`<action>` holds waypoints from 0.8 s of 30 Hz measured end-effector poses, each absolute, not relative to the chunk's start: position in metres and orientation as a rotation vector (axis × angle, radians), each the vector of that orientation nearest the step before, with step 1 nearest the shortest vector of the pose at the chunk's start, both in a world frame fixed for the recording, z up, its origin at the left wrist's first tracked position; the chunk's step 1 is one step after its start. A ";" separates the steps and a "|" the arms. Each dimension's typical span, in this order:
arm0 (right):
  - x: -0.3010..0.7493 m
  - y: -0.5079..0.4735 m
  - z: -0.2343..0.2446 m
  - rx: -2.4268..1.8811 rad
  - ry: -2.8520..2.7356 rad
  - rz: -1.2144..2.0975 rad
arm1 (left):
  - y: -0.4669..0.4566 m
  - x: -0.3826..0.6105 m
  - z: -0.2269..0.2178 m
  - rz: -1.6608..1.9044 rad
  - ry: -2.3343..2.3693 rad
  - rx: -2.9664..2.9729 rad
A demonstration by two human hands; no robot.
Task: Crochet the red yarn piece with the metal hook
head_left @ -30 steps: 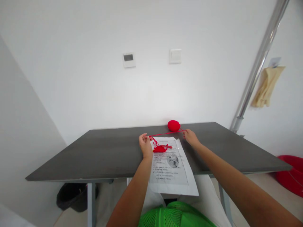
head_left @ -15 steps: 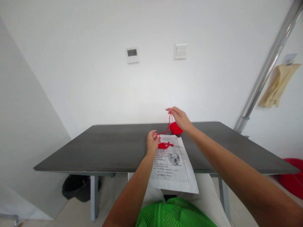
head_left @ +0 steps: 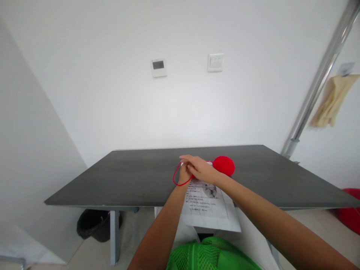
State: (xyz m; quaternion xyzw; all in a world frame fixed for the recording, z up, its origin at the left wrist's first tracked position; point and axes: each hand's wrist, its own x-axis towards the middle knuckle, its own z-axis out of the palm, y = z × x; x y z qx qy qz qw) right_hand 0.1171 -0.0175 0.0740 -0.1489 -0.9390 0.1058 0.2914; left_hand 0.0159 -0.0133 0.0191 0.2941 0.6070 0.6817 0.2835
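My right hand (head_left: 200,168) lies across the top of my left hand (head_left: 184,174), its fingers bent and closed on red yarn (head_left: 180,185). A loose loop of that yarn hangs at the left and passes round the left wrist. The left hand's fingers are mostly hidden under the right one; they seem closed on the yarn by the small red worked piece, which barely shows beneath the hands. The red yarn ball (head_left: 224,166) rests just right of the hands. Under them is a printed sheet (head_left: 204,206) with a dark round picture, overhanging the table's front edge.
The dark grey table (head_left: 135,176) stands against a white wall. Below its left side is a black bin (head_left: 94,225), and a red tub (head_left: 348,217) is at the far right. Pale gloves (head_left: 332,103) hang near a metal pipe (head_left: 312,86).
My right hand has come down and left from its raised position, laying the yarn over my left hand. The yarn ball has shifted right and nearer. The red-handled tool on the sheet is now hidden.
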 end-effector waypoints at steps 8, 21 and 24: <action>0.197 0.038 0.046 -1.305 -2.285 -0.062 | -0.012 0.000 0.003 1.983 1.041 0.847; 0.217 0.042 0.039 -1.146 -2.233 -0.033 | -0.005 -0.017 -0.003 2.244 1.021 0.502; 0.229 0.047 0.053 -1.281 -2.228 -0.346 | -0.004 -0.019 -0.004 2.289 1.018 0.436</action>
